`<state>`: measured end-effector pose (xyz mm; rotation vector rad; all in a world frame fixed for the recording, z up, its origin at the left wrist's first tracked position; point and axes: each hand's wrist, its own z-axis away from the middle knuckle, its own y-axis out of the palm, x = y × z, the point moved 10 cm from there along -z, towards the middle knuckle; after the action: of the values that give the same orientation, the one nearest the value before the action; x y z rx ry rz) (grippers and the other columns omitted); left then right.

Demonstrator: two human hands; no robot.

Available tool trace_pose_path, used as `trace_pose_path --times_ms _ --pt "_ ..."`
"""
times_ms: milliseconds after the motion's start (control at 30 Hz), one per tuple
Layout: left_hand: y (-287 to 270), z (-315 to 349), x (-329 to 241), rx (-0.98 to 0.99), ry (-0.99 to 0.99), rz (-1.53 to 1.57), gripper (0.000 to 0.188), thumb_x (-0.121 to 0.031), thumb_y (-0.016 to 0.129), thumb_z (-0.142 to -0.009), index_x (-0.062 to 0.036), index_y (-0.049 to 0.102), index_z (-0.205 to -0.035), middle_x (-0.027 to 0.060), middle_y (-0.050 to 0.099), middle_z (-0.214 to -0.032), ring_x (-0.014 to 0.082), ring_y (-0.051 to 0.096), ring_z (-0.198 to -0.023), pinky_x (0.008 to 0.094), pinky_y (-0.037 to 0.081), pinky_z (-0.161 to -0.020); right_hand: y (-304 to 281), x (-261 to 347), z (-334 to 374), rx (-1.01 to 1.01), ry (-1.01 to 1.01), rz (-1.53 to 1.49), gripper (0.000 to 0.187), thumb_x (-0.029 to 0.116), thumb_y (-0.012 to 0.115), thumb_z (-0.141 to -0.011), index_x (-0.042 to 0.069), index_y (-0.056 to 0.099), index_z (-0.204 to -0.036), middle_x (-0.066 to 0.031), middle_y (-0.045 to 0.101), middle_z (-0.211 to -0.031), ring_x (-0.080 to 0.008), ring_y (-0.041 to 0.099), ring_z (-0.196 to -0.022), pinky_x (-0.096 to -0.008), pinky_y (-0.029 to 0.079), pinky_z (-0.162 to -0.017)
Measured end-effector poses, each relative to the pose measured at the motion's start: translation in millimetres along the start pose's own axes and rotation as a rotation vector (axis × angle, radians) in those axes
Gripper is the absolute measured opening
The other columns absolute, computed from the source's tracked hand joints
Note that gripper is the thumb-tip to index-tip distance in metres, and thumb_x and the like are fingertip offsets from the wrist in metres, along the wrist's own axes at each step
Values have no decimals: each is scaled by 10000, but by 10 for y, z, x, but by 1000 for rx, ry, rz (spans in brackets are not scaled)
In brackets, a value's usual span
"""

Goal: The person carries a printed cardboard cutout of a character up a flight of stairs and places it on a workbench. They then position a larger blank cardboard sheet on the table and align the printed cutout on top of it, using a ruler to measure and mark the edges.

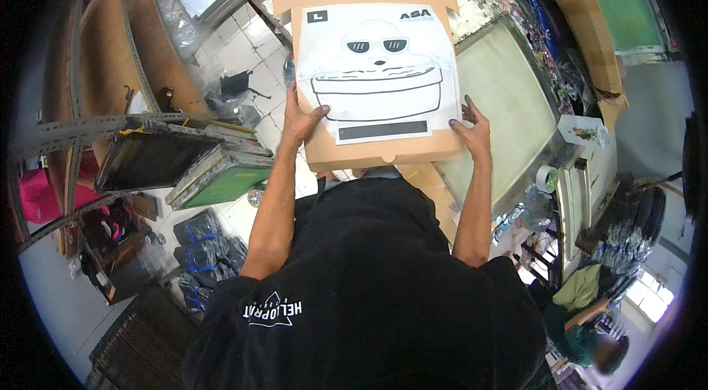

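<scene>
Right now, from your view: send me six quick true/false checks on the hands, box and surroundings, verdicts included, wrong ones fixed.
1. The left hand is at the left edge of the box. True.
2. Only one hand touches the box. False: the right hand is on its right edge too.
3. The white sheet on the box bears drawn sunglasses. True.
4. The person wears a white top. False: the shirt is black.
5. A pale framed screen lies to the right of the box. True.
6. Nothing pink is in view left of the box. False: a pink item shows at far left.
</scene>
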<state>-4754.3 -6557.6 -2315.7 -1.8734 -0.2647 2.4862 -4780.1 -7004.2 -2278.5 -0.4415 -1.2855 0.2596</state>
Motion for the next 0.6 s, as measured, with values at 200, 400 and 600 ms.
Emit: trace_pose_path --times_ms 200,400,600 --pt "-28 -72 73 -23 67 28 957 -68 841 -667 -10 265 -1429 180 579 -1224 251 599 -1072 362 511 -923 -5 -133 -109 52 60 -110 767 17 751 -691 -6 458 -1399 -180 628 -1237 -230 623 -1057 -342 496 -938" --pt "-14 -54 61 -29 69 6 960 -57 842 -670 2 258 -1430 179 567 -1242 252 595 -1082 358 509 -928 -25 -202 -114 76 114 -161 657 -7 747 -706 -9 541 -1330 -146 657 -1183 -206 629 -1043 -323 497 -928" --pt "77 -31 58 18 -5 93 997 -44 833 -656 -6 228 -1448 195 491 -1334 280 540 -1170 372 473 -986 -43 -218 -93 80 116 -175 588 -17 731 -706 -4 598 -1278 -95 688 -1055 -162 629 -962 -305 514 -856"
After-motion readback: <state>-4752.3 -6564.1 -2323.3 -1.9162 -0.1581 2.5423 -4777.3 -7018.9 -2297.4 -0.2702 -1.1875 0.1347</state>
